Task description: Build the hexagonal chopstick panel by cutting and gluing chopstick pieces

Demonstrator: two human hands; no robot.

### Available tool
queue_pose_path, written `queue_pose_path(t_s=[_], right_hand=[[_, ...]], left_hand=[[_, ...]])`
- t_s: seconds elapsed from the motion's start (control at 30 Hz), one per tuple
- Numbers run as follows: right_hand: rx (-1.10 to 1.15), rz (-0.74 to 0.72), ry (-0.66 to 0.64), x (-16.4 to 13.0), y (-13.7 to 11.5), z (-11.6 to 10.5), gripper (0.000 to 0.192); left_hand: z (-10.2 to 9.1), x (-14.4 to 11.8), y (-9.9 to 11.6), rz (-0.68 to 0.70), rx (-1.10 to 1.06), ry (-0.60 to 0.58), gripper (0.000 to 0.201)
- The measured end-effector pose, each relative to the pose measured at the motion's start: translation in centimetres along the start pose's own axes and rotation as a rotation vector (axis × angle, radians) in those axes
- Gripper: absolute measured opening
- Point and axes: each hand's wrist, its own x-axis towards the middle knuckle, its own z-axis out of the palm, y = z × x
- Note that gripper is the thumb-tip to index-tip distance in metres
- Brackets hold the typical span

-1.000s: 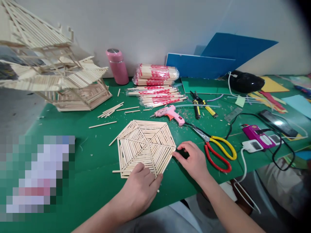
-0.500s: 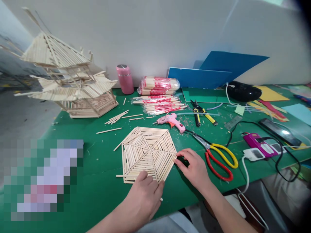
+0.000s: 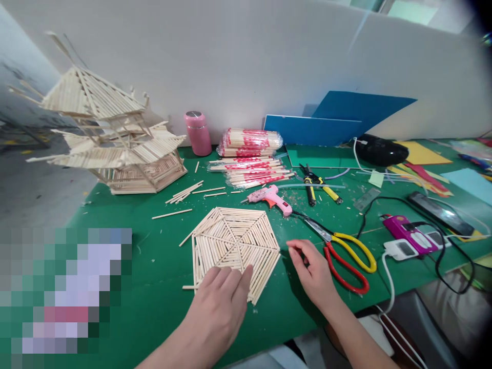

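We find the panel of sticks [image 3: 257, 225], a many-sided web, lying flat at the near middle of the green table [image 3: 161, 307]. Our left hand [image 3: 221, 305] rests palm down over its near edge, fingers extended together and gripping nothing that we can see. Our right hand [image 3: 310, 269] is just right of the panel's right corner, apart from it, fingers curled with thumb and index close; whether anything small sits between them, we cannot tell.

Risks noted:
(1) Uneven pressure from our left hand could slide or twist the panel, since nothing visible braces its far side.
(2) Joints at the outer edge may part if the glue is weak; we cannot judge the bonds from here.
(3) One stick end [image 3: 188, 287] juts out past the left side, where a sleeve or wrist could catch it.
(4) The glue gun [image 3: 271, 197] lies near the far right edge; if hot, its tip could burn a reaching finger.
(5) The scissors [image 3: 328, 238], right of the panel, could be knocked by our right forearm.
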Motion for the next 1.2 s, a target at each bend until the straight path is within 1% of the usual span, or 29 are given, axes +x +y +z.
queue_pose_path(t_s=[0.07,0.1,0.23,0.27,0.33,0.47,0.53,0.57,0.63,0.7,0.77,0.8,0.83,0.9,1.0,1.07,1.2], right_hand=[[0.052,0.023,0.045,-0.2,-0.8,-0.4,0.017],[0.076,0.013,0.044,-0.3,-1.3,-0.5,0.017],[0.151,-0.100,-0.073,-1.0,-3.8,-0.7,0.014],[0.157,-0.114,-0.088,-1.1,-4.2,-0.6,0.013],[0.158,-0.110,-0.077,-1.2,-4.7,-0.3,0.011],[0.147,-0.060,-0.045,-1.1,-4.5,0.1,0.011],[0.147,-0.025,-0.040,-0.9,-4.3,0.0,0.010],[0.148,0.002,-0.034,-0.8,-4.1,-0.1,0.010],[0.144,0.073,-0.012,-0.6,-3.7,-0.3,0.011],[0.139,0.147,0.028,-0.4,-3.3,-0.4,0.013],[0.133,0.196,0.068,-0.4,-3.0,-0.2,0.016],[0.133,0.209,0.082,-0.3,-3.1,-0.1,0.017],[0.134,0.217,0.086,-0.3,-3.2,0.1,0.017],[0.145,0.219,0.074,-0.2,-3.6,0.6,0.017],[0.161,0.197,0.041,0.2,-4.3,1.0,0.016],[0.183,0.179,0.010,0.8,-4.4,0.9,0.017],[0.211,0.206,-0.037,2.9,-3.6,-0.1,0.020]], left_hand=[[-0.1,0.8,-0.5,-0.004,0.051,-0.019,0.034],[0.0,1.2,-0.7,-0.001,0.062,-0.034,0.034],[0.2,3.5,-0.5,-0.001,0.037,-0.107,0.033],[0.2,4.1,-0.3,-0.005,0.024,-0.116,0.033],[0.1,5.0,0.1,-0.007,0.011,-0.126,0.030],[0.2,5.9,0.2,0.042,0.011,-0.102,0.025],[0.5,5.9,-0.5,0.051,0.005,-0.053,0.024],[0.7,5.9,-1.1,0.033,-0.004,-0.015,0.024],[1.2,5.8,-2.3,-0.081,-0.046,0.088,0.024],[1.7,5.8,-3.3,-0.296,-0.185,0.191,0.027],[2.1,6.0,-3.7,-0.516,-0.476,0.197,0.029],[2.3,6.1,-3.7,-0.597,-0.654,0.161,0.028],[2.3,6.3,-3.5,-0.648,-0.826,0.110,0.025],[2.4,6.9,-3.0,-0.700,-1.086,0.020,0.025],[2.4,7.9,-2.5,-0.789,-1.284,-0.054,0.034],[2.6,8.6,-2.7,-0.834,-1.338,-0.077,0.034],[3.3,9.8,-3.5,-0.813,-1.322,-0.107,0.031]])
